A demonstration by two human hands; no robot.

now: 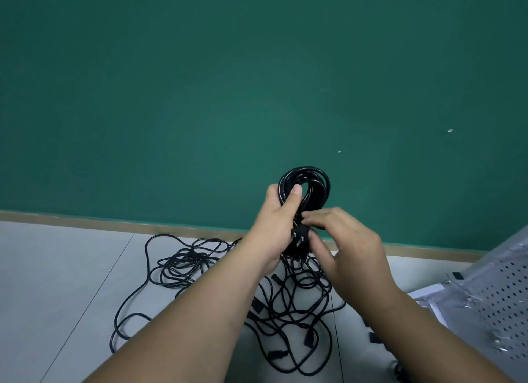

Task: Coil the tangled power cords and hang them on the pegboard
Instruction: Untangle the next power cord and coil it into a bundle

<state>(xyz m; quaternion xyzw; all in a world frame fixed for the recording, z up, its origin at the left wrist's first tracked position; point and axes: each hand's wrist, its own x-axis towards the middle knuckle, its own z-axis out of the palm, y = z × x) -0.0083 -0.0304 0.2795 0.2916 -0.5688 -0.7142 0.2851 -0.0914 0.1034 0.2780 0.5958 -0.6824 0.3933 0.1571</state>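
While the left hand [274, 225] grips the coiled cord [311, 180] around its waist, thumb pressed over the strands and the upper loops standing free above the fist against the green wall [228, 83], the right hand [348, 245] pinches the plug [300, 235] between thumb and fingertips just beside the left palm. The two hands are close together and both are clamped on the same cord. The likely step is securing the loose end around the bundle, and this is where it could fail. If the left grip slackens while the right works the plug, the loops could spring open and drop. Below the hands the tangled cords [200, 265] lie in a heap on the floor [57, 268], several with their connectors showing. A fallen coil would land among them and could snag again. Whether any strand of the bundle runs down into that heap is hidden behind the hands. If one does, lifting the coil away would drag the pile with it. A wrap pulled too loosely would let the coil sag once hung. The pegboard [503, 305] sits at the lower right edge, well apart from the hands and tilted. Whether it carries hooks is too blurred to tell, so the hanging step may need a search first.
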